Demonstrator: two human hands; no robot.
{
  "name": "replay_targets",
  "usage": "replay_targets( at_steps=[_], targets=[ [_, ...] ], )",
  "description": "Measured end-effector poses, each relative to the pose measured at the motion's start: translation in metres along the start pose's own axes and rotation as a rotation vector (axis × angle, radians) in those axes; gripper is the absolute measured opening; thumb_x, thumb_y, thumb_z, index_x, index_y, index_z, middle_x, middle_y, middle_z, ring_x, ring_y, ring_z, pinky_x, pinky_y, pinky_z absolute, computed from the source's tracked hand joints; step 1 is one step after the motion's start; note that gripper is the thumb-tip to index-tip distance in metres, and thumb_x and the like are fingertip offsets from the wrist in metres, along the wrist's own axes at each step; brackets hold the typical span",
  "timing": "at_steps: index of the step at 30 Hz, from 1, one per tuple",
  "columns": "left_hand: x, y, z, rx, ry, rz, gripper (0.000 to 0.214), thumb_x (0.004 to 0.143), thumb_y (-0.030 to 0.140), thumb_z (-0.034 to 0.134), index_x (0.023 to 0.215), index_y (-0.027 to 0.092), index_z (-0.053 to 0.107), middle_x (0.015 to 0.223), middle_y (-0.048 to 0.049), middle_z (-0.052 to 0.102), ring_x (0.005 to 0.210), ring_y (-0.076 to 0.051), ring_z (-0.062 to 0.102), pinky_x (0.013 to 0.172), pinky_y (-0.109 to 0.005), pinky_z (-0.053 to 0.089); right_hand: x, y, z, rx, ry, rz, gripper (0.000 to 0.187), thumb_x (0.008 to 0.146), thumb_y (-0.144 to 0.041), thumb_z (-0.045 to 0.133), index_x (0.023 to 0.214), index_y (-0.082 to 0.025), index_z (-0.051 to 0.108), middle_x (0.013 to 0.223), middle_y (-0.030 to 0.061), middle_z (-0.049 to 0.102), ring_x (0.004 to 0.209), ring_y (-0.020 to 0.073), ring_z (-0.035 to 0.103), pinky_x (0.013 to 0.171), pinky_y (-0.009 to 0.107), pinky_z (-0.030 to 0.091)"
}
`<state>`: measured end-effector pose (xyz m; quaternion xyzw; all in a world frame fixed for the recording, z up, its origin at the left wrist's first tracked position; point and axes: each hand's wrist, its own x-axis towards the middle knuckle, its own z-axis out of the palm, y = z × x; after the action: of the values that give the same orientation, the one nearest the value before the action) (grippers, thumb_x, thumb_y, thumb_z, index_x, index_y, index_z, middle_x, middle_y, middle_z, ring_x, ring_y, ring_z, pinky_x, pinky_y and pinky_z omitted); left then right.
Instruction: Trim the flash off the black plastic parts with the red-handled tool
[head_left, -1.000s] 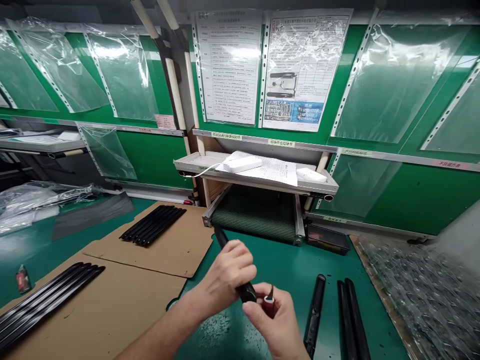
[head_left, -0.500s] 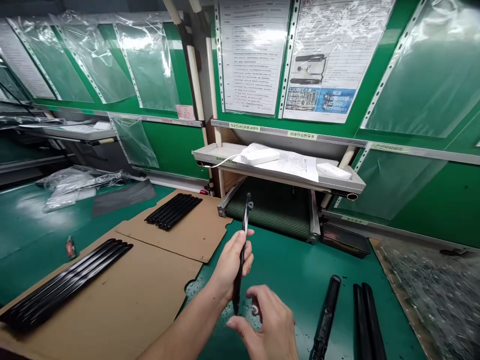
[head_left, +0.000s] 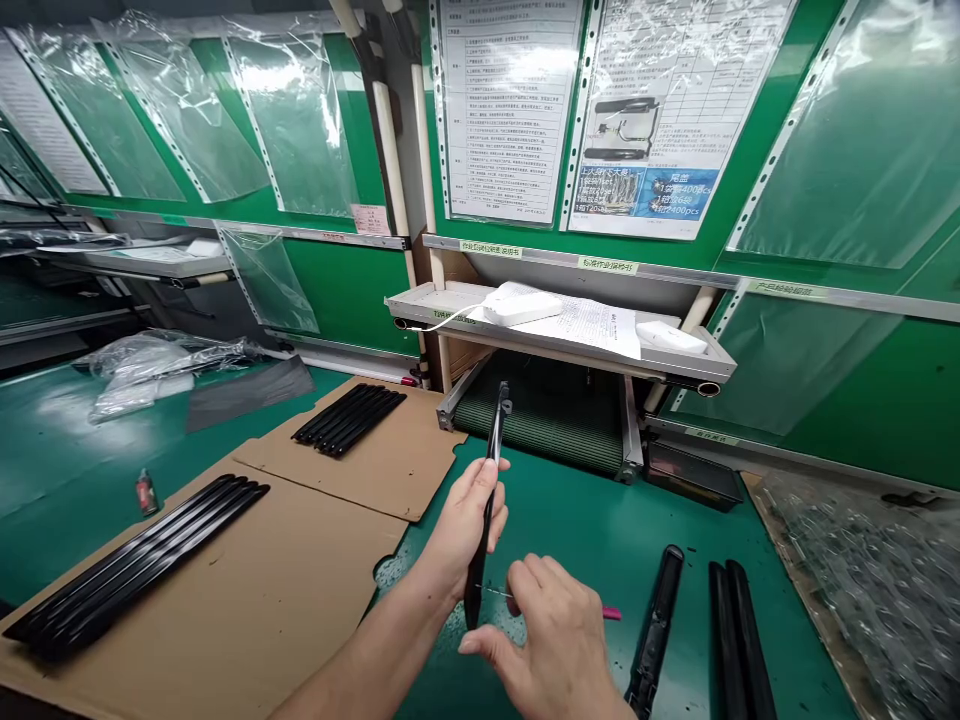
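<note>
My left hand (head_left: 466,520) grips a long thin black strip (head_left: 495,430) and holds it nearly upright above the green table (head_left: 585,530). My right hand (head_left: 551,640) is just right of the strip's lower end, pinching a thin tool with a pink end (head_left: 609,613) whose metal tip points at the strip. Three more black strips (head_left: 720,630) lie on the table right of my hands.
Brown cardboard sheets (head_left: 247,590) at left carry two rows of black strips (head_left: 142,565) (head_left: 349,418). A small conveyor (head_left: 551,415) sits under a shelf (head_left: 555,335) ahead. A small red bottle (head_left: 146,492) stands far left. Clear plastic bags (head_left: 862,590) lie at right.
The strip went from lying across my hands to nearly upright in my left hand. My right hand shifted from the strip's end to beside it, now showing a pink-ended tool. My view moved left.
</note>
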<state>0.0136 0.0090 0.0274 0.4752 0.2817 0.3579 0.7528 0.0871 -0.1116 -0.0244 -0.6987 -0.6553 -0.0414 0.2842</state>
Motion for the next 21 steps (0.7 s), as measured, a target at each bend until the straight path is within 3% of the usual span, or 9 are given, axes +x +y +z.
replay_targets(
  at_steps=[6,11,15,18,21],
  targets=[
    [-0.001,0.004,0.001,0.016,0.035,0.025,0.03,0.094,0.049,0.047,0.103,0.021,0.052,0.054,0.0107,0.037,0.035,-0.003,0.028,0.038,-0.018,0.022,-0.008,0.002,0.01,-0.056,0.056,-0.1,0.052,0.092,-0.058,0.054,0.064,-0.021,0.031,0.058,-0.003,0.036,0.051,0.0133,0.038,0.05,0.03,0.013],
    [-0.003,0.008,0.001,0.019,0.076,0.025,0.029,0.094,0.048,0.049,0.102,0.021,0.051,0.055,0.0109,0.029,0.04,-0.004,0.022,0.037,-0.017,0.019,-0.005,-0.001,0.001,-0.077,0.088,-0.039,0.05,0.088,-0.066,0.055,0.072,-0.023,0.035,0.066,-0.0024,0.038,0.055,0.0141,0.038,0.049,0.027,0.019],
    [-0.004,0.007,0.001,0.023,0.076,0.003,0.031,0.092,0.051,0.051,0.102,0.022,0.052,0.057,0.0102,0.028,0.043,-0.005,0.02,0.038,-0.017,0.02,-0.004,0.0,-0.004,0.107,0.037,0.061,0.049,0.091,-0.07,0.043,0.082,-0.022,0.046,0.073,0.0008,0.045,0.059,0.0173,0.042,0.05,0.028,0.026],
    [-0.004,0.007,0.001,0.005,0.082,-0.002,0.032,0.093,0.053,0.048,0.102,0.022,0.052,0.057,0.01,0.029,0.043,-0.005,0.019,0.038,-0.018,0.018,-0.008,0.005,-0.003,0.29,0.005,0.077,0.038,0.101,-0.055,0.033,0.1,-0.024,0.055,0.086,0.0051,0.055,0.072,0.0219,0.051,0.056,0.032,0.035],
    [-0.003,0.007,-0.001,-0.024,0.111,0.01,0.033,0.094,0.054,0.044,0.101,0.022,0.051,0.055,0.0103,0.03,0.041,-0.005,0.018,0.038,-0.018,0.017,-0.015,0.008,-0.001,0.427,0.099,0.129,0.026,0.103,-0.039,0.038,0.107,-0.028,0.062,0.093,0.0052,0.062,0.08,0.023,0.057,0.063,0.033,0.041]
  ],
)
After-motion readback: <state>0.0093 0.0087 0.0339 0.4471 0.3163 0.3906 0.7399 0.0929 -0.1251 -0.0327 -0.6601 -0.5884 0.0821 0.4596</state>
